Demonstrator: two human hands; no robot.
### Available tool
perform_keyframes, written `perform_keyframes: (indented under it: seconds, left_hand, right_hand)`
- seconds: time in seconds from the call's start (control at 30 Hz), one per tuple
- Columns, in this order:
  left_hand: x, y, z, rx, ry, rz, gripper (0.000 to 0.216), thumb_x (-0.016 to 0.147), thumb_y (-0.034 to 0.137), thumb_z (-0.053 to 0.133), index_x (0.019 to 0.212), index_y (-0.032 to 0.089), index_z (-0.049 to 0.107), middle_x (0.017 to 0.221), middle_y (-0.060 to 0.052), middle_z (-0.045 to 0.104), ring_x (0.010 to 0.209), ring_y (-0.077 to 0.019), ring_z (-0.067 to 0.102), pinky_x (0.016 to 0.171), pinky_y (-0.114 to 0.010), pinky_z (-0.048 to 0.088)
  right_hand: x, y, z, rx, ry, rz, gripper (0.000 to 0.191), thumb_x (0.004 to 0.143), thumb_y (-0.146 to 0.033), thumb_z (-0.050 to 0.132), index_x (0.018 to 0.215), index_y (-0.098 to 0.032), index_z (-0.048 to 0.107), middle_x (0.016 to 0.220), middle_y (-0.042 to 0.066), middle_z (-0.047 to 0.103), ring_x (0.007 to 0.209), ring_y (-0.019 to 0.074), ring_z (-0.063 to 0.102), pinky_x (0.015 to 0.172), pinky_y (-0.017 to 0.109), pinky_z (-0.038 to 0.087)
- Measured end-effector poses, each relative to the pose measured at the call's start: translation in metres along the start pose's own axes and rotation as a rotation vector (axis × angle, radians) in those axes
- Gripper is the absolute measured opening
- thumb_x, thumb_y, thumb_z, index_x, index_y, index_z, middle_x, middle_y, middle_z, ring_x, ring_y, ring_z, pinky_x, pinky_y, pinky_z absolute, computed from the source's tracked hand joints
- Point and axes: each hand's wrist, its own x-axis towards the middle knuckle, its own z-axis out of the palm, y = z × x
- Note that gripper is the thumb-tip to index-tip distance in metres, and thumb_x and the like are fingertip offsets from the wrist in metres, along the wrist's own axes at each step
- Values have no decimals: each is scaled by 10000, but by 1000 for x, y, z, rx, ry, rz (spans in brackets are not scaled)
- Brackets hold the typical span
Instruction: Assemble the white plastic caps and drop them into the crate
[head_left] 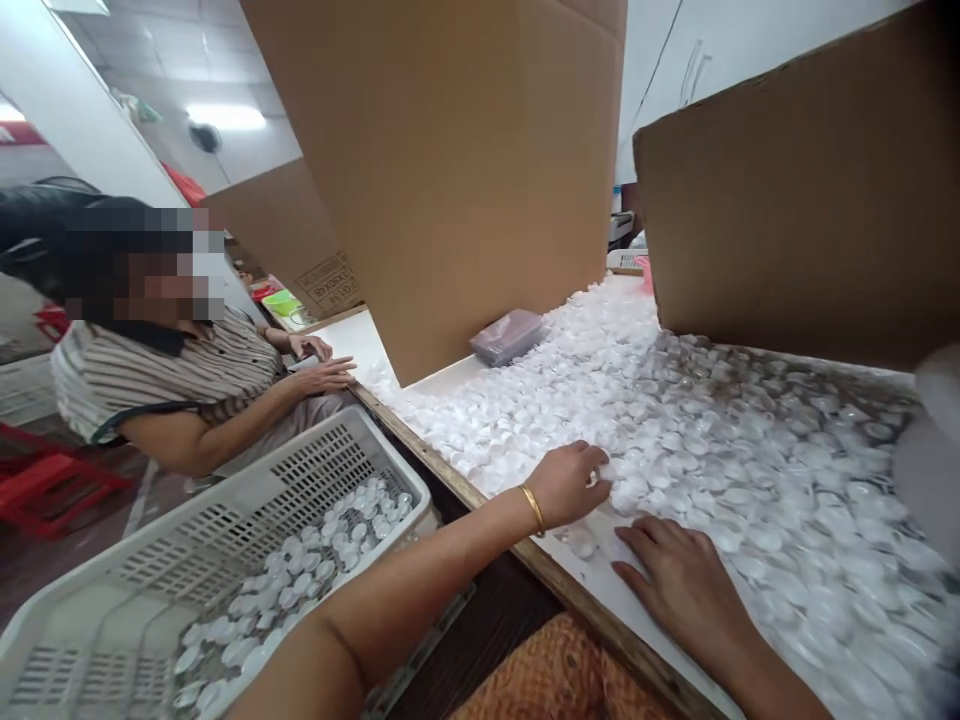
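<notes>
The small rounded pieces [682, 440] are white; the slatted plastic basket [82, 590], off-white; the table [615, 588], white with a brown wooden edge [442, 463]; the cardboard panels [465, 180], brown; the bangle [533, 508], gold; the co-worker's shirt [112, 370], striped.

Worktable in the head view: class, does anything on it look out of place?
Possibly the shiny purplish-grey packet, lying near the foot of the tall cardboard panel. It looks odd because its colour and block-like shape differ from the small white pieces spread loosely beside it.
</notes>
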Motion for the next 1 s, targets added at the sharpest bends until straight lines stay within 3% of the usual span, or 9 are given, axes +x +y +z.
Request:
perform_keyframes:
  seconds: [0.1, 0.17, 0.37, 0.5, 0.63, 0.87, 1.0]
  left_hand:
    - [-13, 12, 5, 77, -164, 129, 187, 825, 253, 460, 903, 146, 593, 914, -75, 603, 845, -177, 579, 729, -268, 462]
    - [-18, 17, 11, 113, -203, 162, 156, 805, 199, 476, 826, 116, 606, 890, -117, 607, 864, -226, 581, 725, -313, 462]
    - [-12, 11, 24, 92, -135, 58, 285, 778, 210, 551, 1060, 180, 526, 855, -61, 626, 816, -208, 598, 665, -296, 462]
    - [-7, 10, 32, 97, -128, -2, 137, 802, 240, 518, 823, 148, 618, 834, -75, 613, 783, -198, 587, 659, -295, 451]
    - [-2, 14, 35, 122, -76, 17, 224, 834, 183, 444, 746, 125, 642, 913, -110, 567, 865, -205, 540, 721, -317, 434]
    - [-12, 20, 36, 134, -37, 319, 224, 860, 207, 448, 706, 139, 596, 812, -58, 532, 757, -156, 485, 655, -269, 401]
    - [-11, 23, 39, 194, -54, 373, 168, 841, 190, 480, 719, 138, 582, 815, -55, 529, 769, -166, 475, 636, -274, 388]
  right_hand:
    - [0, -4, -7, 9, -43, 35, 227, 814, -315, 553, 1008, -229, 632, 960, 68, 606, 913, 231, 533, 794, 375, 335]
    - [1, -8, -14, 28, -79, 55, 223, 813, -318, 563, 1009, -233, 628, 954, 61, 602, 919, 223, 524, 801, 368, 322]
    - [5, -11, -21, 38, -94, 125, 250, 805, -324, 591, 1030, -216, 611, 972, 59, 586, 950, 215, 498, 832, 360, 282]
    - [4, -9, -23, 21, -91, 115, 235, 802, -334, 600, 997, -204, 618, 946, 55, 585, 949, 213, 483, 825, 356, 270]
    - [5, -5, -24, 10, -100, 122, 244, 800, -359, 602, 986, -202, 622, 947, 52, 586, 948, 215, 476, 811, 356, 264]
    - [6, -1, -21, 6, -136, 151, 257, 805, -380, 603, 976, -189, 622, 944, 58, 591, 955, 221, 483, 790, 352, 269]
    - [6, -2, -19, -14, -150, 168, 242, 820, -386, 584, 910, -165, 622, 950, 65, 586, 941, 220, 496, 769, 346, 280]
